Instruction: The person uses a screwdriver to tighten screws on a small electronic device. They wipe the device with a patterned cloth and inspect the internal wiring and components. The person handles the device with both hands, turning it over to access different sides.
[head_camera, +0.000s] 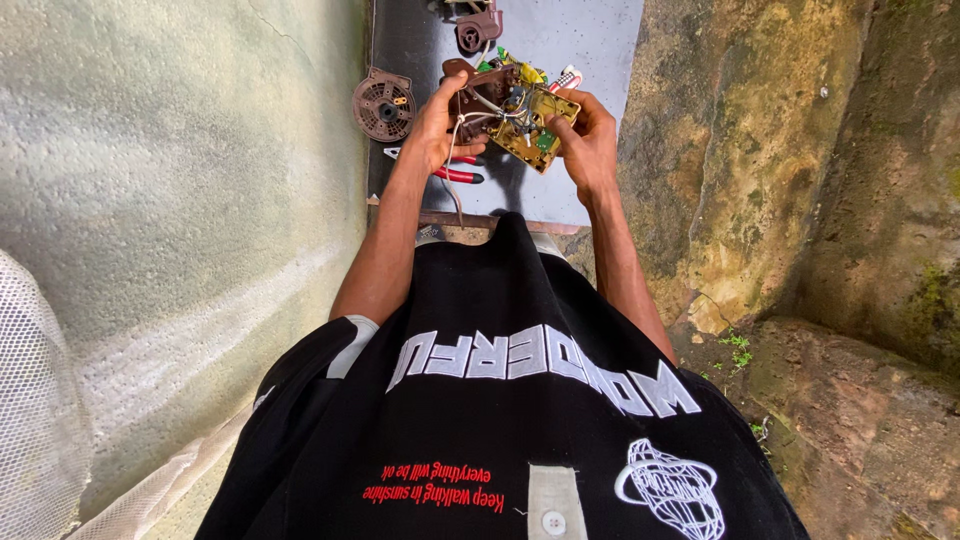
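I have the opened brown plastic appliance casing with its yellow-green circuit board and loose wires (508, 112) held up in both hands, above the near edge of the grey sheet-metal work surface (590, 40) and not resting on it. My left hand (437, 125) wraps the brown end, fingers curled around the shell and thumb pressing on top near a white wire that trails down toward my wrist. My right hand (588, 140) pinches the board end, fingers closed on its edge and underside. As I judge it, I am partway into taking this thing apart or inspecting its insides: the casing is already open and the wiring is exposed. The next move seems to call for a steady left-hand grip while the right fingers work at the board or a wire without tugging the thin leads; which connection I am on I cannot tell, the view being small and cluttered there. Below my left hand, on the sheet, lie the red-handled pliers (455, 172). By the sheet's left edge sits a round brown ribbed plastic disc (383, 105), and toward its far edge a small brown plastic part (478, 30).
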